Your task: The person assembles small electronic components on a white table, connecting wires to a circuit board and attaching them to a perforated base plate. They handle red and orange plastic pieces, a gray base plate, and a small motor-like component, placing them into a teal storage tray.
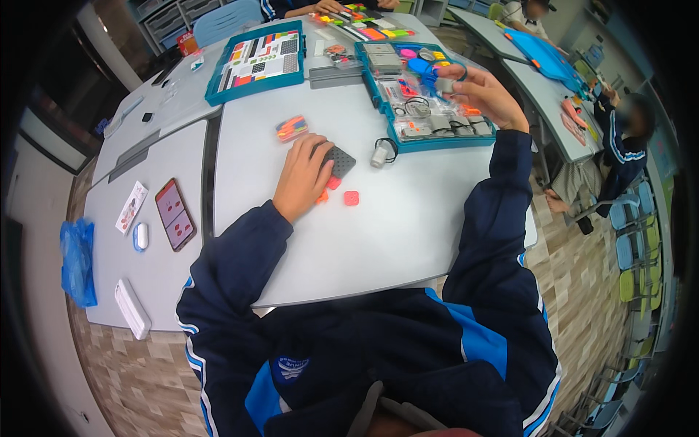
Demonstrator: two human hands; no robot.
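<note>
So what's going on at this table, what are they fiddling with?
A person in a dark blue jacket sits at a grey table with a building kit. The left hand rests on a dark perforated plate, with small red pieces lying beside it. The right hand is raised over an open teal parts tray, pinching a small grey part. A second teal tray lies farther back, and a phone lies off to the left.

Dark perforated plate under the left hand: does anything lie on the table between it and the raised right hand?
Yes. A small grey cylinder with a black cable lies between the plate and the right hand, before the teal tray's rim.
</note>
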